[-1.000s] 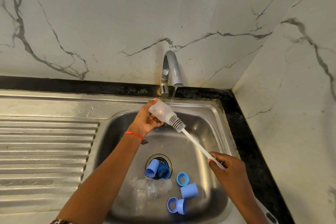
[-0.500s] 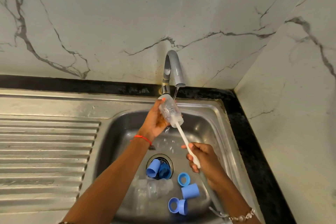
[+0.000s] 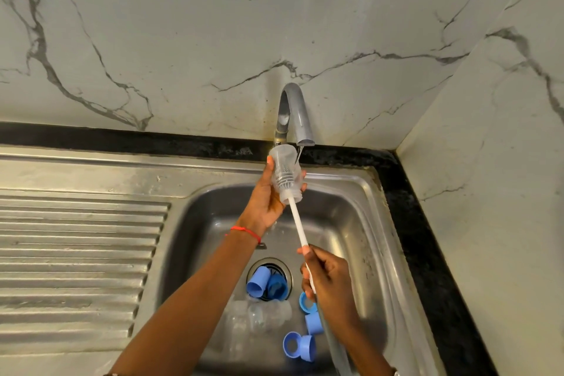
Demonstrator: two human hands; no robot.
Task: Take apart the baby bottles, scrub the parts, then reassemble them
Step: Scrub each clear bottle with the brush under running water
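Head view, looking down into a steel sink (image 3: 351, 192) set in a corner of marble-patterned wall. Left hand (image 3: 268, 201) grips a clear bottle body (image 3: 285, 175), fingers wrapped round it, mouth tilted down toward the person and base up beside the tap spout (image 3: 297, 119). Held there, it likely catches the thin stream of water (image 3: 299, 152) while staying over the basin so drips fall in. Right hand (image 3: 328, 281) closes its grip on the white handle of the bottle brush (image 3: 297, 226); the bristle head sits inside the bottle, visible through the plastic. Long handle keeps that hand clear of the water.

Loose parts wait on the basin floor: blue caps (image 3: 314, 322) and blue collar rings (image 3: 292, 344), two more blue pieces over the drain (image 3: 268, 284).

Hard to read: a clear heap (image 3: 259, 316) near the drain, probably more bottles or teats, outlines lost against the steel. Brush handle's lower end is blurred and hidden behind the right wrist. Whether water enters the bottle or runs past it, cannot tell.
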